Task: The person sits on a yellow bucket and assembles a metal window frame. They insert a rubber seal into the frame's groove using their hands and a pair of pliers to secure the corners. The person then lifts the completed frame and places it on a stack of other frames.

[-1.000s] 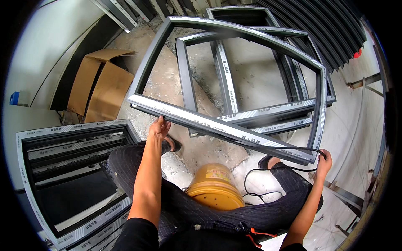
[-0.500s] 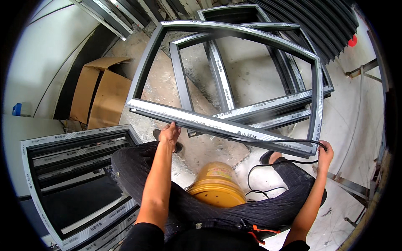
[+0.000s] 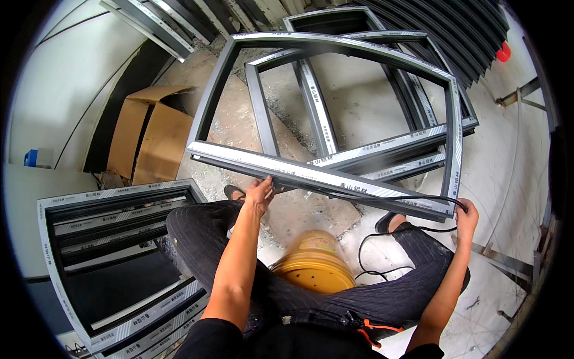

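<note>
A grey metal window frame, with printed film on its faces, is tilted in front of me over other frames. My left hand is closed at its near rail, thumb and fingers at the lower edge; what lies under the fingertips is hidden. A thin black rubber strip runs along the right part of that rail. My right hand grips this strip just beyond the frame's near right corner. From there the strip hangs back and loops down to the floor beside my right leg.
Two more frames lie crossed beneath. Several stacked frames lean at my left. A yellow bucket stands between my legs, an open cardboard box at far left. Black ribbed lengths rest at far right near a metal rack.
My left hand has slid to the right along the near rail. My right hand stays by the corner with the strip. The whole view has shifted slightly.
</note>
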`<state>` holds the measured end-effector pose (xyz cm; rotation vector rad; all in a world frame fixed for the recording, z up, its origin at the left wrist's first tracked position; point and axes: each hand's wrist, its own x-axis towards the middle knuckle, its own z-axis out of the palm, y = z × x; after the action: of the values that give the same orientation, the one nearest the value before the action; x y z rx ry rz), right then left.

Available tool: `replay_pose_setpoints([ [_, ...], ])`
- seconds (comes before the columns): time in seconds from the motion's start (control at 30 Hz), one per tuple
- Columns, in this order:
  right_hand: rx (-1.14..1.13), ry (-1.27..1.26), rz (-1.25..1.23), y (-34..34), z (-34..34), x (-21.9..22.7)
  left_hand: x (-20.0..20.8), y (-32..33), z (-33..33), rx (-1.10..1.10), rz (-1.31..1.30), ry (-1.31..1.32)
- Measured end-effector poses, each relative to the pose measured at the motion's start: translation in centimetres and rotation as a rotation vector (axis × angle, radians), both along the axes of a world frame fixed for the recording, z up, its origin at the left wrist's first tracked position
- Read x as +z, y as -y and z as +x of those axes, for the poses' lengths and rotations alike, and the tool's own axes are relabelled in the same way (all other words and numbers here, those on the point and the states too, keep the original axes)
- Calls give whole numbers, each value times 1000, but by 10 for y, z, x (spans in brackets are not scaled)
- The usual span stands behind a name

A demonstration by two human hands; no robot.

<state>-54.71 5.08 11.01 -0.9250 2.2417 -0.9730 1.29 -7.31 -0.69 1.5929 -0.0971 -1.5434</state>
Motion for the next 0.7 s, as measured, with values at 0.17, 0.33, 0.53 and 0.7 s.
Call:
replay_pose_setpoints([
  [0.17,60,-56,-6,-3,-6,-2,-10,0,-9,-134,58,291],
  [0.33,24,-70,39,-1,5,13,7,-14,-30,-190,221,313],
  [0.53,107,-84,79,-10,-4,6,1,-11,-38,-162,237,369],
  [0.7,284,277,155,-11,13,36,-42,-30,-33,-127,232,-280],
])
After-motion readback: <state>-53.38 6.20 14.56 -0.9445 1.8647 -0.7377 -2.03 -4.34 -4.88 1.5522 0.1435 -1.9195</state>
